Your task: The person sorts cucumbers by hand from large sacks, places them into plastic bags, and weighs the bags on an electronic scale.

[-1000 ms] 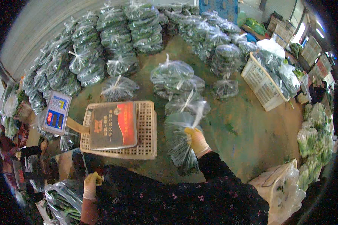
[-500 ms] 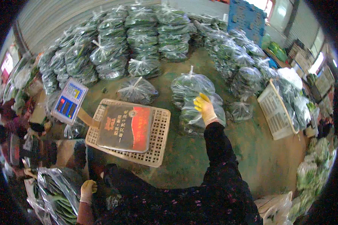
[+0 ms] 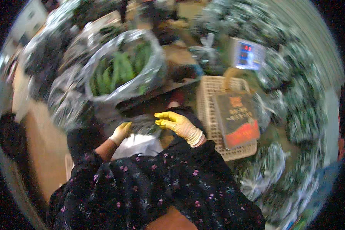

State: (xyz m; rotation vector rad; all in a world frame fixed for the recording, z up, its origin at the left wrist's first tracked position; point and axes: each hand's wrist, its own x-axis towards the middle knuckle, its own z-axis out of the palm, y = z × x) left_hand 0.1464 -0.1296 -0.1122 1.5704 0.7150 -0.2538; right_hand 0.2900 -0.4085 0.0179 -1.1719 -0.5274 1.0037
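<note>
Both hands wear pale gloves with yellow fingers and reach in front of my lap. My right hand (image 3: 182, 128) is open, its fingers stretched leftward with a gap between them. My left hand (image 3: 121, 133) is open too, fingertips pointing toward the right hand, though slightly blurred. Neither visibly holds anything. Crumpled clear plastic (image 3: 143, 124) lies between them, above a white sheet-like thing (image 3: 142, 143); contact with the fingers cannot be made out. Just beyond is a large open clear plastic bag (image 3: 157, 57) of long green vegetables (image 3: 120, 71), which look like cucumbers.
On the right, a flat scale platform (image 3: 237, 119) rests on an upturned beige plastic crate (image 3: 209, 97). Its lit display (image 3: 247, 53) stands behind. Tied bags of green vegetables (image 3: 264, 168) crowd the right side. Another clear bag (image 3: 67, 96) sits at the left, beside brown floor (image 3: 44, 142).
My view has swung left, toward the open bag of vegetables. My right hand has left the stacked bags, and both hands have come together in front of me. The scale now appears at the right.
</note>
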